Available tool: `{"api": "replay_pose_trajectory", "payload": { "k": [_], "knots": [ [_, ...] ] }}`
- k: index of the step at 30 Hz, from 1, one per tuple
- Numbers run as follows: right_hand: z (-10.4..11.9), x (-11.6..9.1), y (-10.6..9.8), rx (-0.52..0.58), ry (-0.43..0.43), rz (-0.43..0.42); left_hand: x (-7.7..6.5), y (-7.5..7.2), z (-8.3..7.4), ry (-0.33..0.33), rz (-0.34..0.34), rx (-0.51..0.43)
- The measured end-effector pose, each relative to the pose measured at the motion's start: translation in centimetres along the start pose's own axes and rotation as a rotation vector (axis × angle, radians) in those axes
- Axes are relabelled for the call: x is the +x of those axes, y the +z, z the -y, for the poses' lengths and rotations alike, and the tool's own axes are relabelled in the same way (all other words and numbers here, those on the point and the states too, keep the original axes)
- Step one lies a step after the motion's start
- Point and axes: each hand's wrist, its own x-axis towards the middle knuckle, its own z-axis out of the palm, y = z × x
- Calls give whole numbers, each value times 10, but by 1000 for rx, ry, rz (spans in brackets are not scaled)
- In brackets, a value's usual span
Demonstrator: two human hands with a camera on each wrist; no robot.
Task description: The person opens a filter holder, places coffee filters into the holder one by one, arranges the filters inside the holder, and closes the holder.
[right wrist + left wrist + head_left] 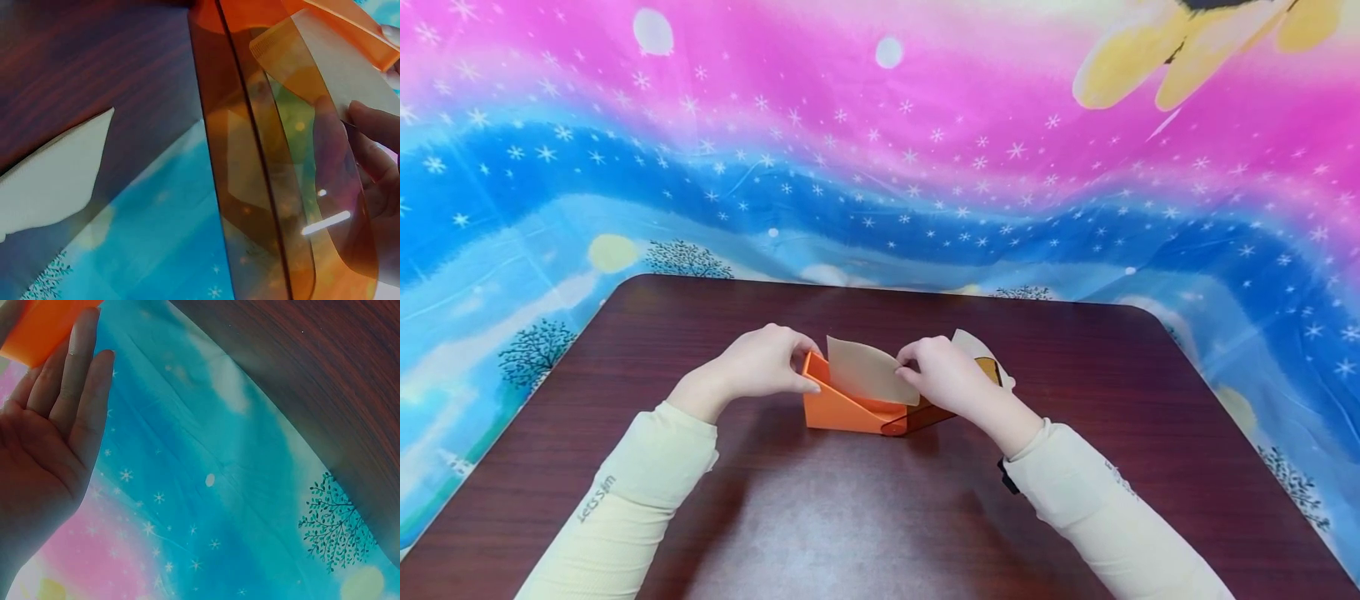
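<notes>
An orange box (842,410) with a sloping top edge stands on the table. Its see-through amber lid (250,156) is swung up toward the right. My left hand (760,362) grips the box's tall left end, thumb on the near side and fingers behind. My right hand (951,375) pinches the right edge of a beige paper piece (861,367), which stands upright with its lower part inside the box. Whether it is one sheet or a thin stack, I cannot tell. In the left wrist view, only a corner of the box shows above the palm.
A second beige paper piece (56,169) lies on the table beyond the lid, partly hidden in the head view by the right hand. The dark brown table (775,517) has rounded far corners. A colourful printed cloth (850,167) hangs behind it.
</notes>
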Motion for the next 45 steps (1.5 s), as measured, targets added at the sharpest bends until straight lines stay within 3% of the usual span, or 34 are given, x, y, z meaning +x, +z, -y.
{"api": "replay_pose_trajectory", "payload": {
  "k": [11,29,33,38,42,45],
  "knots": [
    [-4,6,19,-15,-1,17,4,3,-1,21,-10,1],
    [-2,10,28,-23,38,38,8,5,-5,22,1,-8],
    [-2,8,17,-30,25,8,8,4,-5,22,4,-9],
    [-11,2,-27,-13,54,-115,5,2,-3,18,-2,-11],
    [-43,4,-54,25,163,-192,2,1,0,7,-10,-7],
    [-82,8,-51,34,285,-195,1,1,1,-1,-12,-10]
  ]
}}
